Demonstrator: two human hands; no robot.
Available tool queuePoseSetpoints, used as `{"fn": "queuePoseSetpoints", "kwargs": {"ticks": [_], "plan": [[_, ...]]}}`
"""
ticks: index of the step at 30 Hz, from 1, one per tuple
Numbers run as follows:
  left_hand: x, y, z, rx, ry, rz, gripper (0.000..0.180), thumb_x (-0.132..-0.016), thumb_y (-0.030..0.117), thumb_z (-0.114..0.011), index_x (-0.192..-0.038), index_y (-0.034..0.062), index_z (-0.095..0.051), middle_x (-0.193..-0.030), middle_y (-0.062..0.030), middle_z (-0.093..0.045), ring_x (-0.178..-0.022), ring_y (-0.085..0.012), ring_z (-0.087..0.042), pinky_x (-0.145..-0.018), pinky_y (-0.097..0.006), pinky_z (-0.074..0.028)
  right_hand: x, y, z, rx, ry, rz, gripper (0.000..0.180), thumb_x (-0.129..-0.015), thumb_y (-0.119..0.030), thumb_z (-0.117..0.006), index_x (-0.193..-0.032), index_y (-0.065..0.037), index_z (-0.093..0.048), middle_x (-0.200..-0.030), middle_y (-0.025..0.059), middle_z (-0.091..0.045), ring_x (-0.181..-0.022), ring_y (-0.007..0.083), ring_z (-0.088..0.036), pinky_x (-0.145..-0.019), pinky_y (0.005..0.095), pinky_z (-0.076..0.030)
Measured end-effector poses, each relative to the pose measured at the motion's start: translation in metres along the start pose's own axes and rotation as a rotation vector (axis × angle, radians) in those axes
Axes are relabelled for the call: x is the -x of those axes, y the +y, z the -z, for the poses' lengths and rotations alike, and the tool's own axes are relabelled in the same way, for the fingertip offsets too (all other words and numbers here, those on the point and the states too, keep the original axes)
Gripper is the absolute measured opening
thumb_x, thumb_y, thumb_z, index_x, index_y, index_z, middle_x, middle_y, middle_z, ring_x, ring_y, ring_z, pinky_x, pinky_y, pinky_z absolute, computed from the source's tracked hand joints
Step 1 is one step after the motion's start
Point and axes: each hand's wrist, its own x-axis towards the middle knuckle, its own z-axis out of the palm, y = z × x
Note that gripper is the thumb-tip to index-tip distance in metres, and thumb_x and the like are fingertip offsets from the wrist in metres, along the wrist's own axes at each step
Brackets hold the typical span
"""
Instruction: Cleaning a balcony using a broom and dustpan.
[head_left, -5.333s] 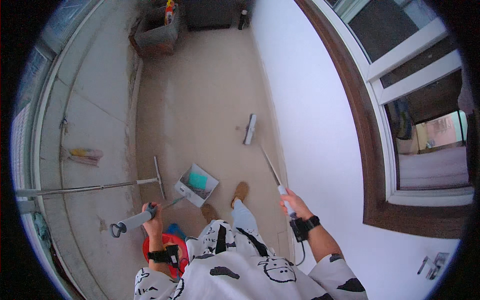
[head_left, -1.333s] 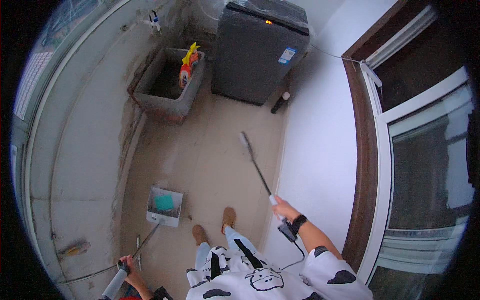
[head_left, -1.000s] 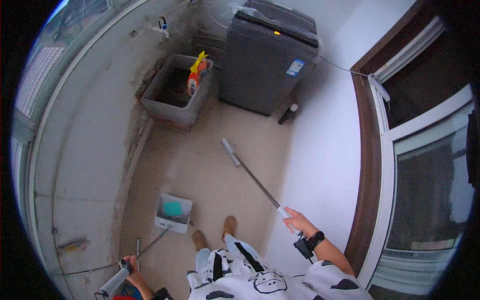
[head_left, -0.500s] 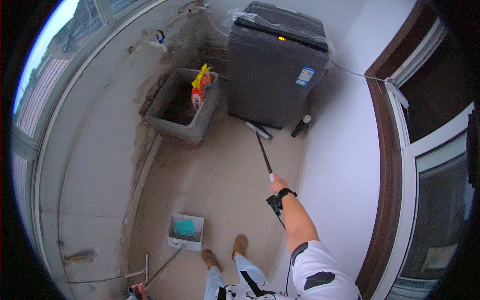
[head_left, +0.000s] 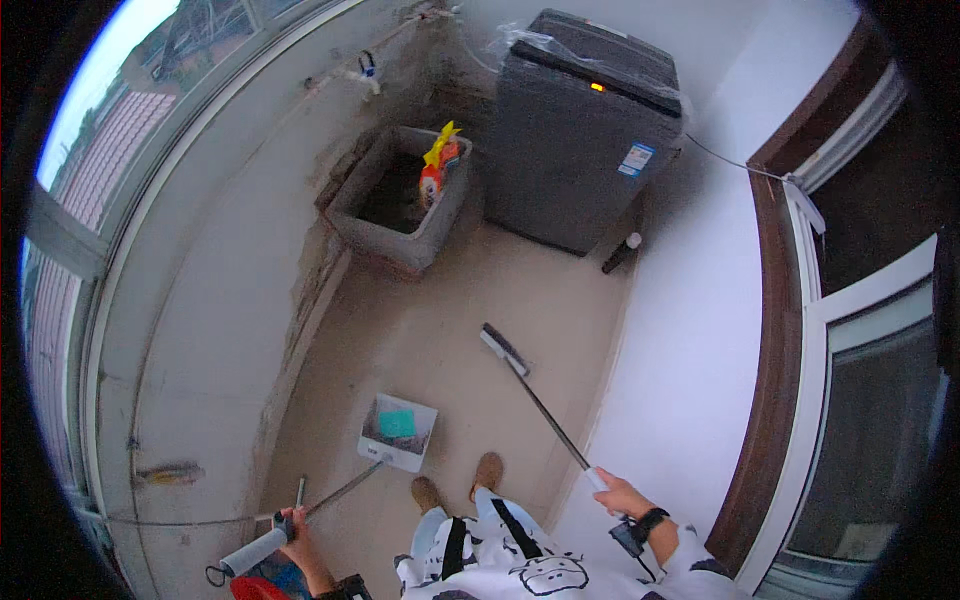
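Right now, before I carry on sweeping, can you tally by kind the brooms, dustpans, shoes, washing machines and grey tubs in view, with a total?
Broom, held in the right hand: 1
Dustpan, held in the left hand: 1
Brown shoes: 2
Washing machine: 1
Grey tub: 1
Total: 6

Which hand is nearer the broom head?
Right. The right hand grips the broom handle, lower right of the broom head; the left hand holds the dustpan handle, farther off, lower left.
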Motion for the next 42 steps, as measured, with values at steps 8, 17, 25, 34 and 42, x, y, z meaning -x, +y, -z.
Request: {"fn": "queuePoseSetpoints", "kwargs": {"ticks": [8,17,25,34,42], "plan": [[0.033,0.041,0.009,-0.255,0.235,0.153,0.014,-0.075,0.008,-0.064,-0.083,0.0079,-0.053,-0.080,-0.0027,-0.058,-0.072,-0.0114,-0.056,-0.060,-0.021,-0.042,-0.058,-0.050,0.038,0.023,0.177,0.081,0.066,-0.074,-0.014,-0.056,-0.133,-0.018,-0.028,-0.071,0.0090,-0.058,-0.053,0.0174,-0.054,-0.050,0.0312,-0.046],[0.042,0.009,0.024,-0.265,0.373,0.231,0.010,-0.080,0.014,-0.059,-0.086,0.0088,-0.054,-0.084,-0.0034,-0.060,-0.078,-0.0127,-0.058,-0.061,-0.023,-0.044,-0.246,-0.195,0.022,0.012,0.286,0.227,0.055,-0.074,-0.007,-0.046,-0.127,-0.011,-0.030,-0.076,0.0172,-0.057,-0.052,0.0236,-0.057,-0.045,0.0367,-0.045],[0.045,-0.038,0.046,-0.169,0.452,0.209,0.010,-0.080,0.009,-0.058,-0.087,0.0072,-0.053,-0.084,-0.0040,-0.059,-0.079,-0.0131,-0.057,-0.066,-0.024,-0.045,-0.186,-0.074,-0.058,0.265,0.027,0.298,0.069,-0.072,-0.009,-0.050,-0.135,-0.011,-0.020,-0.083,0.0189,-0.059,-0.056,0.0240,-0.057,-0.052,0.0345,-0.046],[0.056,-0.100,0.096,-0.027,0.563,0.264,0.020,-0.077,0.000,-0.060,-0.090,0.0056,-0.047,-0.086,-0.0037,-0.050,-0.081,-0.0138,-0.053,-0.071,-0.024,-0.045,-0.176,-0.191,-0.084,0.310,0.085,0.421,0.064,-0.073,-0.013,-0.052,-0.132,-0.012,-0.028,-0.072,0.0141,-0.057,-0.049,0.0176,-0.053,-0.046,0.0322,-0.044],[0.067,-0.106,0.125,-0.126,0.624,0.303,0.018,-0.078,0.004,-0.060,-0.091,0.0064,-0.048,-0.082,-0.0028,-0.055,-0.078,-0.0110,-0.054,-0.065,-0.022,-0.042,-0.315,-0.415,-0.156,0.211,0.214,0.460,0.053,-0.073,-0.013,-0.048,-0.125,-0.009,-0.036,-0.079,0.0144,-0.059,-0.054,0.0214,-0.058,-0.049,0.0329,-0.046]]}}
